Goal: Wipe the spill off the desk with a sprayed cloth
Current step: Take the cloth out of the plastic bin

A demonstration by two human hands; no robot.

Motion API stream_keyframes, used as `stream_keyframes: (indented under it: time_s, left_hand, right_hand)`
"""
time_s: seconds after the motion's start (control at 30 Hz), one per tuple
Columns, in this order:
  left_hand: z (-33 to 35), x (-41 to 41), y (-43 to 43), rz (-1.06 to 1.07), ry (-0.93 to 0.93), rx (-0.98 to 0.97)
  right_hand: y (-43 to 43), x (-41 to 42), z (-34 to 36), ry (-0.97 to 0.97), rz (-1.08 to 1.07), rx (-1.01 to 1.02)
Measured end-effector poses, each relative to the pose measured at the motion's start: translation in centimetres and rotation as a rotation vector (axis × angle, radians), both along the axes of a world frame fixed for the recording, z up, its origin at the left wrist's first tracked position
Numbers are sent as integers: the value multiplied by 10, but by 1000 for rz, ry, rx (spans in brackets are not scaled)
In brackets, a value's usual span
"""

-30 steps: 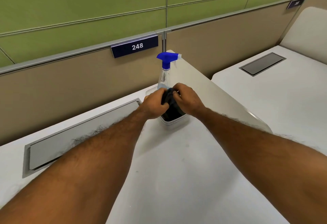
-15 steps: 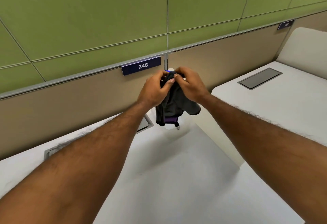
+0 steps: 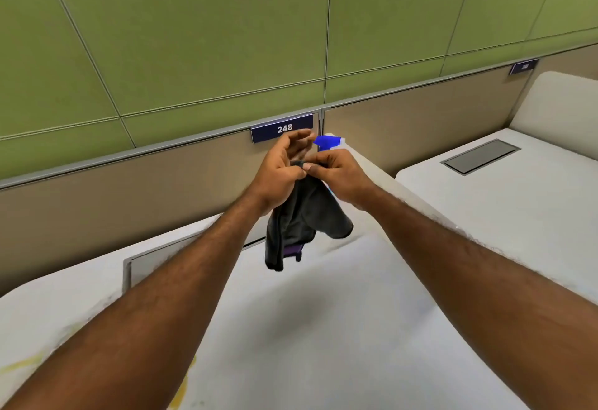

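A dark grey cloth point(image 3: 301, 222) with a purple tag hangs in the air above the white desk point(image 3: 339, 328). My right hand point(image 3: 336, 176) pinches its top edge between thumb and forefinger. My left hand point(image 3: 281, 170) holds the same edge with thumb and lower fingers, its upper fingers lifted and spread. Behind my hands only the blue trigger head of the spray bottle point(image 3: 326, 142) shows; its body is hidden. A yellowish spill point(image 3: 181, 387) streaks the desk at the lower left, partly covered by my left forearm.
A grey cable hatch point(image 3: 142, 264) is set into the desk at the left. A beige partition with a "248" label point(image 3: 281, 128) backs the desk, with green wall panels above. A neighbouring desk point(image 3: 517, 199) with its own hatch lies to the right.
Both hands lifted the cloth out of the container by the bottle and now hold it up. My left hand's upper fingers have spread since half a second ago.
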State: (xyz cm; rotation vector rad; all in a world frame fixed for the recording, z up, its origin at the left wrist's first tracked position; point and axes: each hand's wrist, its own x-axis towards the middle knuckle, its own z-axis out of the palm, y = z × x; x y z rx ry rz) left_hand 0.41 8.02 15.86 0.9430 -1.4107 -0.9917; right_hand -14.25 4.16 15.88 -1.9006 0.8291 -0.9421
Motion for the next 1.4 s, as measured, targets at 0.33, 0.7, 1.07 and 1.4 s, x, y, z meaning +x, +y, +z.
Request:
stream_keyframes:
  time_s: [0.33,0.7,1.07,1.4]
  left_hand:
    - [-14,9,51,88,359,66]
    - [-34,18,36,140,911,165]
    - [-86,19,25,172,1206,189]
    - [-92,15,10,228,1305,101]
  right_hand:
    - [49,3,-16,-138,-165,103]
    - [4,-47,-101,144,-13,231]
    - [-68,-29,-142,68,-2,392]
    - [-129,-29,-164,-76,-158,408]
